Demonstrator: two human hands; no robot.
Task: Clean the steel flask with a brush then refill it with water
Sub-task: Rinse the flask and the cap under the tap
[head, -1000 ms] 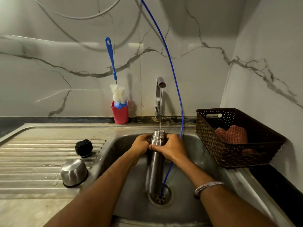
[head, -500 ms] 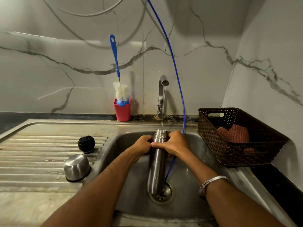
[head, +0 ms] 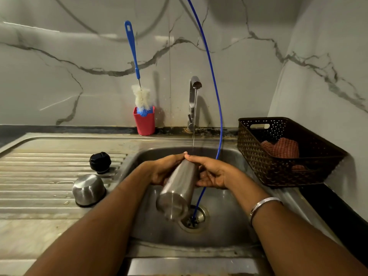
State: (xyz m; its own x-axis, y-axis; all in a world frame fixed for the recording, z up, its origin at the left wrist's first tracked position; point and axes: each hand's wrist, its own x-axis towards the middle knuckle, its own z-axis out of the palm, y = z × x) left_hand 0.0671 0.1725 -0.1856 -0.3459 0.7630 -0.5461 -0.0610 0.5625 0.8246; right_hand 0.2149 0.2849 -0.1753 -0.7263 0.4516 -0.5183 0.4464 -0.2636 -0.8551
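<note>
From the head view we see the steel flask (head: 177, 188) tilted over the sink (head: 229, 222), its flat base toward us and low, its far end raised between our two hands and hidden by them; the base hangs just above the drain (head: 194, 218), slightly blurred. Our left hand (head: 165, 169) wraps the flask's upper left side, fingers curled round the metal; our right hand (head: 212, 172) cups the upper right side, its thumb lying along the top, so both are grasping the flask, and their tips meet at its far end. A thin stream of water (head: 194, 124) falls from the tap (head: 194, 100) and comes down just behind the hands; whether it enters the flask we cannot tell. A silver bracelet (head: 263, 203) sits on our right wrist.

On the ribbed drainboard of the counter (head: 39, 176), left of the sink, a black cap (head: 100, 162) stands behind a steel cup lid (head: 89, 190) turned mouth down; the two are near each other but apart. The bottle brush (head: 137, 76) stands in a red holder (head: 144, 121) at the back against the marble wall, bristles down and blue handle up. A blue tube (head: 216, 92) curves down from above into the drain. To the right, a dark woven basket (head: 278, 156) holds a reddish cloth (head: 281, 148).
</note>
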